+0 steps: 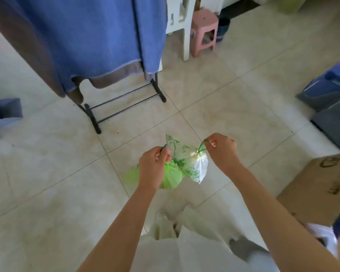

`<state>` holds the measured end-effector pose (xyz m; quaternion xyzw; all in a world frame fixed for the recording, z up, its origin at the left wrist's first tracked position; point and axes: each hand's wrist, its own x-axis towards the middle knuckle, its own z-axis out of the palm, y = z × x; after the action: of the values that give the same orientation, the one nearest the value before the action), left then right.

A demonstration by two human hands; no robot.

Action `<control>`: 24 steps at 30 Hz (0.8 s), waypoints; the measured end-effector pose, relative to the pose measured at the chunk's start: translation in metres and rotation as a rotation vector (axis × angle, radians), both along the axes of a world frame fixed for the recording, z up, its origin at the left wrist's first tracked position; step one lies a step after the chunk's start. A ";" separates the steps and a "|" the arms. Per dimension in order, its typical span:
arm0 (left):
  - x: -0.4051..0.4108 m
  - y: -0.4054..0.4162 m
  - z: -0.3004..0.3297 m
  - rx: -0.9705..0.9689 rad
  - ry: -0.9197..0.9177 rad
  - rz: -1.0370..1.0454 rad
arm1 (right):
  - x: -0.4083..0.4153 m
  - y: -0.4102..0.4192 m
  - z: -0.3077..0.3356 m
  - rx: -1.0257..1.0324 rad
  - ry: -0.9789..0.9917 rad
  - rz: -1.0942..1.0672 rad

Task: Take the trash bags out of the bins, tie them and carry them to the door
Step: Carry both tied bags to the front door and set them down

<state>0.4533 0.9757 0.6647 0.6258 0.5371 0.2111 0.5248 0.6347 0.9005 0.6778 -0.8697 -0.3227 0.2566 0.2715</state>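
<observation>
We see a pale tiled floor (47, 173) in soft daylight. A black drying rack (124, 99) draped with blue cloth (82, 36) stands upper left. Right of the rack: a white chair (182, 22), then a pink stool (203, 30). Far right of the rack, a cardboard box (318, 189).

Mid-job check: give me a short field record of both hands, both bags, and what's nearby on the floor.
left hand: grips the drawstring of the green trash bag
right hand: pinches the green drawstring loop of the white trash bag
bags: both cinched at the top, hanging above the tiled floor, touching each other
ahead left: drying rack draped with a blue cloth
ahead: pink stool
right: cardboard box
door: not in view
</observation>
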 end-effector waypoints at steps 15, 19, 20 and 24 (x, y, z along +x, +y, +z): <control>0.269 0.111 0.014 0.049 -0.088 -0.131 | 0.243 0.049 0.024 0.160 -0.067 -0.151; 0.344 0.131 0.013 0.057 -0.092 -0.204 | 0.314 0.063 0.027 0.163 -0.089 -0.222; 0.363 0.137 0.013 0.064 -0.092 -0.230 | 0.331 0.066 0.026 0.162 -0.094 -0.241; 0.448 0.161 0.011 0.062 -0.093 -0.329 | 0.405 0.080 0.023 0.143 -0.129 -0.294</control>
<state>0.9011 1.1370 0.6755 0.7107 0.3957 0.1678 0.5570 1.0398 0.9807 0.7009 -0.9007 -0.2264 0.1342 0.3457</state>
